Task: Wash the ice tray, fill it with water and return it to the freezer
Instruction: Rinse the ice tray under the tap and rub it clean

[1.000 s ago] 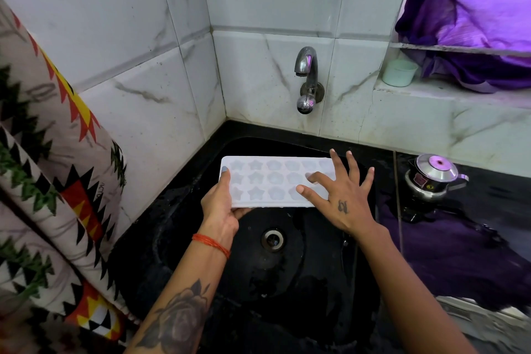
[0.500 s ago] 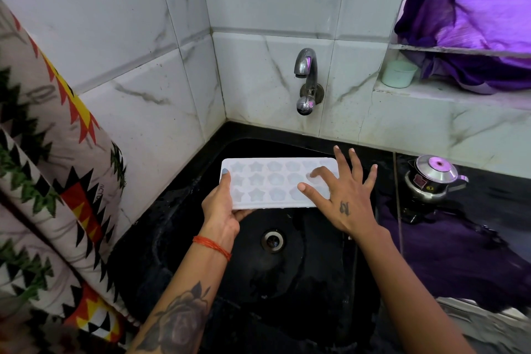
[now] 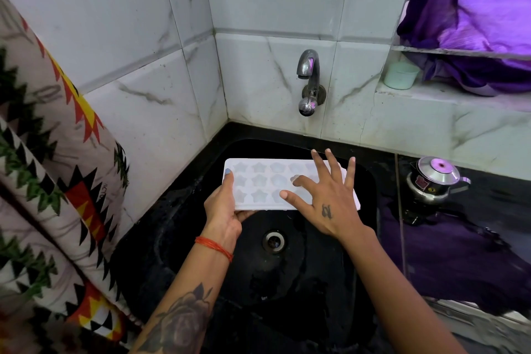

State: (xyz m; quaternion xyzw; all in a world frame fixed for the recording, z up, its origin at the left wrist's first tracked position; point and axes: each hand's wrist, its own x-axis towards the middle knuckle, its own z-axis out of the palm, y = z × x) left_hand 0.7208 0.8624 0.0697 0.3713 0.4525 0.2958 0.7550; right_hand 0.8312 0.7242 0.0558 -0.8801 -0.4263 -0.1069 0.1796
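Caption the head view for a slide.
Left hand grips ice tray over black sink; right hand rubs its molds.

Black sink [image 3: 370,181] set in a black counter [image 3: 502,192], below and around the held ice tray [image 3: 258,184], drain [image 3: 273,241] just nearer than the gripped left end. On the counter, well right of the grip: steel pot [image 3: 434,181] with lid, purple cloth [image 3: 448,261] spread beside it. On the marble ledge [image 3: 459,103] up and right: pale green cup [image 3: 400,75], purple fabric [image 3: 482,77].
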